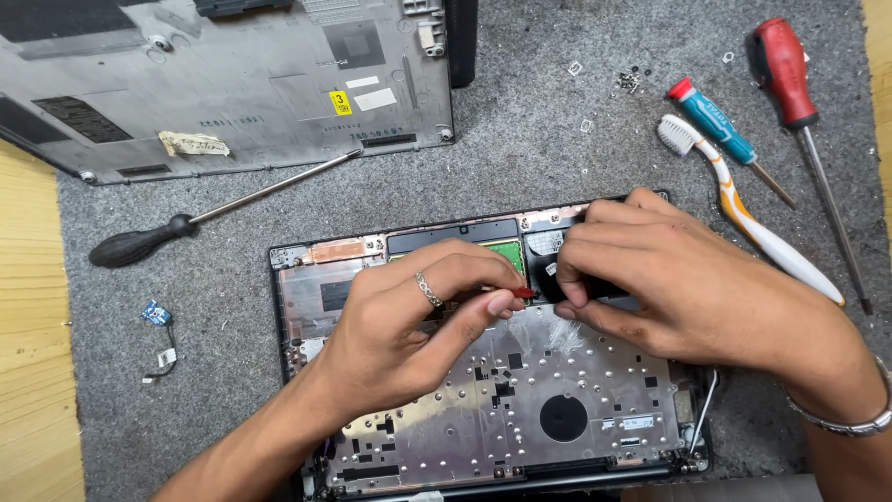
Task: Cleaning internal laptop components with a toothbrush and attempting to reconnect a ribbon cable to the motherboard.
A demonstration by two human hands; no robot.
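An opened laptop base (502,409) lies on a grey felt mat (520,139) that covers the wooden table (28,307); its long axis runs left to right across the view, with its rear edge toward the top and its near edge toward the person; the bare metal inner plate faces up.

The left hand (418,325), a ring on one finger, hovers over the middle of the base; its grip is closed, thumb and forefinger pinched on a small red-tipped piece (522,292) that points to the right, its long axis nearly level; what the piece is cannot be told.

The right hand (669,279), a bangle on the wrist, rests over the upper right corner of the base; its fingers curl down onto a black part (548,270) there, touching it; whether that grip truly clasps the part cannot be told.

Above left lies the grey bottom cover (232,84); just below it a black-handled screwdriver (139,245) points up and to the right; to the right lie a red-handled screwdriver (782,70), a teal screwdriver (715,125) and a white-and-orange toothbrush (743,218), all slanting down to the right; a small blue board with a wire (156,314) sits at the left.
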